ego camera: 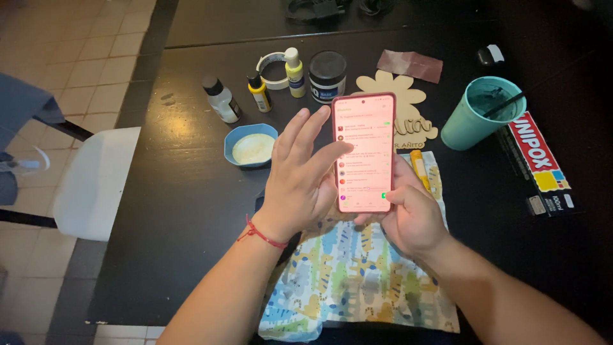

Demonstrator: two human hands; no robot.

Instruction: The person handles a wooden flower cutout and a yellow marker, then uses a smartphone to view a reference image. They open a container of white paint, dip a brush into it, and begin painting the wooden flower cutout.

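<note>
head view, left to right: blue bowl on black table; left hand, fingers spread and loose, touches the phone's left edge. phone upright above patterned cloth, clasped from below by right hand; teal cup far right.
</note>
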